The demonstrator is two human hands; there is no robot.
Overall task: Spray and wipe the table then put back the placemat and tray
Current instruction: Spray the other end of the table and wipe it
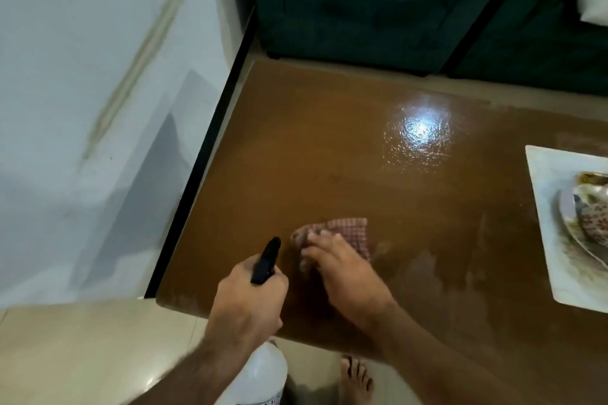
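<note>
Spray bottle [255,375] nearest — brown table [329,158] glossy, white wall [82,76] left.

Pale wall [82,76] at left, beige tiled floor [82,348], dark green sofa [362,10] beyond, lamp glare [418,128] reflected.

No words, brands or numbers can be read anywhere here. The white spray bottle [255,375] at the near edge bears a dark mark low down. It is too blurred to make out.
</note>
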